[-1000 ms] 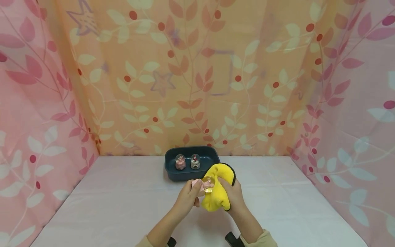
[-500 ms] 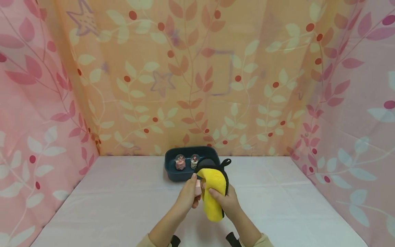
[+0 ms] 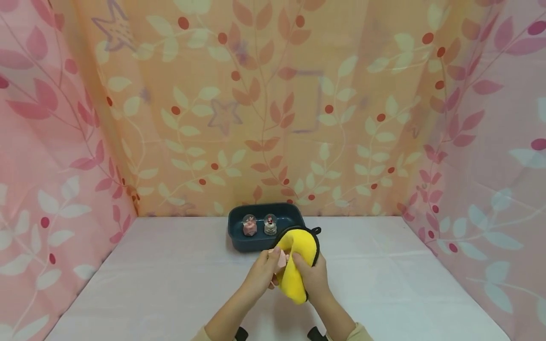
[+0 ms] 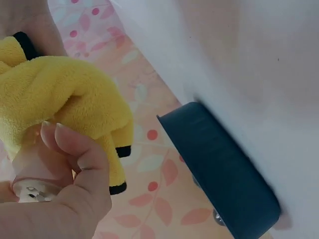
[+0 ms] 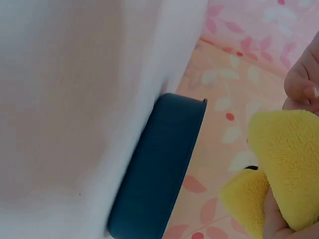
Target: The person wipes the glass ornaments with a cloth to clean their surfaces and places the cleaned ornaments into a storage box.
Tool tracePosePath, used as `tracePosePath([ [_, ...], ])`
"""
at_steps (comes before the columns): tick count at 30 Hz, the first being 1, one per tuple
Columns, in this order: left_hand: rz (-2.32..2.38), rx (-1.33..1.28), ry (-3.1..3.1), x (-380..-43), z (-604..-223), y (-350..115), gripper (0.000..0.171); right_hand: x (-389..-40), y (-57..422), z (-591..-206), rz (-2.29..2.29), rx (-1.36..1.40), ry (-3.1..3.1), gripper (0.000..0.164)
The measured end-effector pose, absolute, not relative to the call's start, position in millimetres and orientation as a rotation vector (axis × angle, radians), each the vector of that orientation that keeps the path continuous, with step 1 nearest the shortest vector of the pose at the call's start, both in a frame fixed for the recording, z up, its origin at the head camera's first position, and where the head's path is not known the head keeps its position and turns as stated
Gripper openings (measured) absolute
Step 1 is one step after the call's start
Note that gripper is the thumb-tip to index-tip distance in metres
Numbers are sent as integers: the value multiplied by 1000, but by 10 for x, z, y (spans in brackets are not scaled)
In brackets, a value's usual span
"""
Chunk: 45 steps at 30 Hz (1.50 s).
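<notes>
In the head view my left hand [image 3: 259,272] grips the pink base of a small snow globe [image 3: 277,259], held tilted on its side above the table. My right hand [image 3: 314,280] holds a yellow cloth [image 3: 305,246] with black edging, folded against the globe's dome, which it mostly hides. From the left wrist, the fingers [image 4: 87,159] curl round the pink base [image 4: 42,167], and the underside shows a whitish disc. Fluffy yellow cloth [image 5: 294,159] fills the right side of the right wrist view, pinched by the right fingers.
A dark blue tray [image 3: 247,245] stands at the back of the white table [image 3: 170,274]. Inside it are a pink-based snow globe [image 3: 250,226] and a white-based one [image 3: 270,225]. Patterned curtains [image 3: 264,118] rise behind and at both sides.
The cloth has folded over the globe's dome, then shifted and turned in my right hand around it. My left hand keeps its grip and tilts the base slightly.
</notes>
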<state>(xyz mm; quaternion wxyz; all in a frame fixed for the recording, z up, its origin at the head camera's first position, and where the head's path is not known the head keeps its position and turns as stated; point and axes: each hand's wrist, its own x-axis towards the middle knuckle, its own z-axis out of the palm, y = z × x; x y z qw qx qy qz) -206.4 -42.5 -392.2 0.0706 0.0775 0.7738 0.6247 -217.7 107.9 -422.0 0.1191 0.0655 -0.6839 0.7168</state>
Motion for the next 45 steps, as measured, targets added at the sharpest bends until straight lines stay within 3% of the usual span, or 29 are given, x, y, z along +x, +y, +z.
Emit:
tracePosePath([
  [13, 1910, 324, 2231, -2071, -3966, -509, 59, -2218, 1112, -4176, 2121, 40, -2069, 36],
  [29, 2049, 220, 2112, -2138, -3956, -549, 53, -2267, 1234, -4052, 2174, -106, -1923, 37],
  [38, 2111, 189, 2090, -2149, -3876, -571, 50, -2142, 1195, -4078, 2150, 377, -1796, 20],
  [45, 2139, 281, 1959, -2116, -3865, -528, 44, -2159, 1118, -4147, 1983, 651, -2093, 50],
])
